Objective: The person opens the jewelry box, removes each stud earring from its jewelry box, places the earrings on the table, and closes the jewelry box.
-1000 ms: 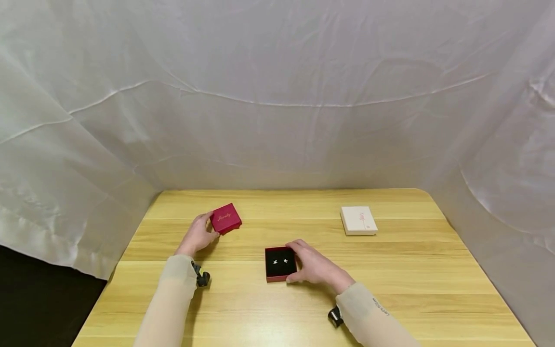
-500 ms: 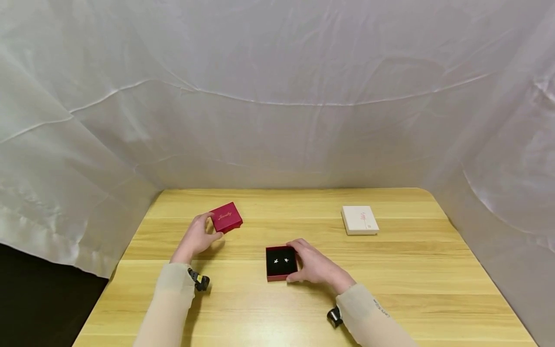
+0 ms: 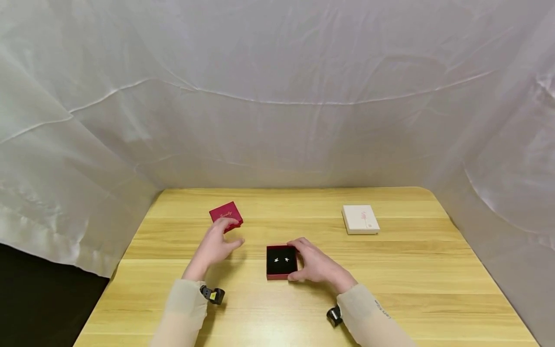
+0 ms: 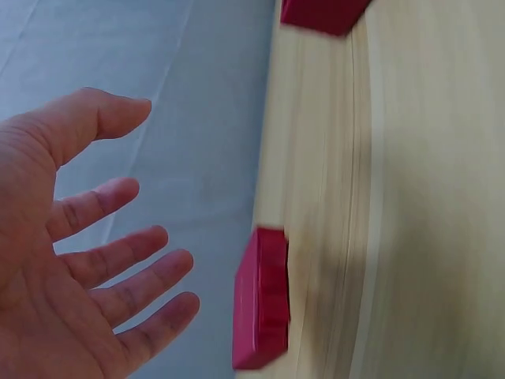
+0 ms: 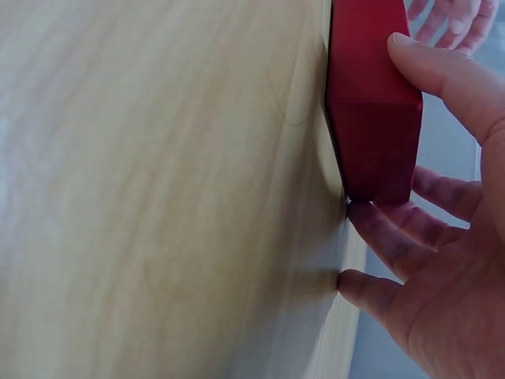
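A dark red jewelry box [image 3: 281,277] without a cover sits mid-table, its black insert bearing two small star-shaped earrings [image 3: 286,260]. My right hand [image 3: 318,264] grips this box at its right end, thumb on the near side and fingers on the far side. In the right wrist view the thumb lies against the red wall [image 5: 375,146]. Farther left lies a red box lid [image 3: 225,211] with gold lettering. My left hand [image 3: 214,248] holds nothing and overlaps the lid's near edge in the head view. The left wrist view shows its fingers [image 4: 130,292] spread apart from the lid.
A white box [image 3: 361,219] with pink print stands at the back right of the wooden table [image 3: 416,270]. Pale grey cloth [image 3: 295,140] hangs behind the table and at both sides.
My left hand has come away from the left side of the red lid and moved right, in front of it. My right hand and the jewelry box have stayed in place.
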### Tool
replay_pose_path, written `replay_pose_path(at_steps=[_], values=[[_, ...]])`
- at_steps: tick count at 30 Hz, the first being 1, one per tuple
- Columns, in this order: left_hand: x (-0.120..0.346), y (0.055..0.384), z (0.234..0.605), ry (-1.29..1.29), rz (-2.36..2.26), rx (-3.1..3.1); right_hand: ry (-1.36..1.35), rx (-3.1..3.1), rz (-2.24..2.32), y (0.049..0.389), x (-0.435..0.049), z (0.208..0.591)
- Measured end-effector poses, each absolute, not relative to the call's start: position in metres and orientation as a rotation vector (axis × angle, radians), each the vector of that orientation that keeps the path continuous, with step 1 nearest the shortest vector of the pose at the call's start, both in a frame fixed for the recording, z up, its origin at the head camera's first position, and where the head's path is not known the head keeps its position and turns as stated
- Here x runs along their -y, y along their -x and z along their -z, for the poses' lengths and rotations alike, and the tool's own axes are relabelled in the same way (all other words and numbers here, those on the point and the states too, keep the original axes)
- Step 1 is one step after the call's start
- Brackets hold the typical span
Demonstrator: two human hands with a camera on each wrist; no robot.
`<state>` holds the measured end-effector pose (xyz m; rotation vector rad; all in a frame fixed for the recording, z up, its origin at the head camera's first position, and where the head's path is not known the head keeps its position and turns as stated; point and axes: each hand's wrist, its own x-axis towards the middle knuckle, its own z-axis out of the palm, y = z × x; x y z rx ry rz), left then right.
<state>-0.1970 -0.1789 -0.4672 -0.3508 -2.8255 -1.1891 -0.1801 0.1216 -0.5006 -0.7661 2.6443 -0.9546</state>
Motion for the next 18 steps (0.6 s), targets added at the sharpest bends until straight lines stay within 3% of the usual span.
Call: replay_pose_path(at_steps=[18], values=[[0.122, 0.169, 0.481, 0.549, 1.375, 2.719, 0.766, -2.631, 0.996, 0.181, -0.121, 0.502]])
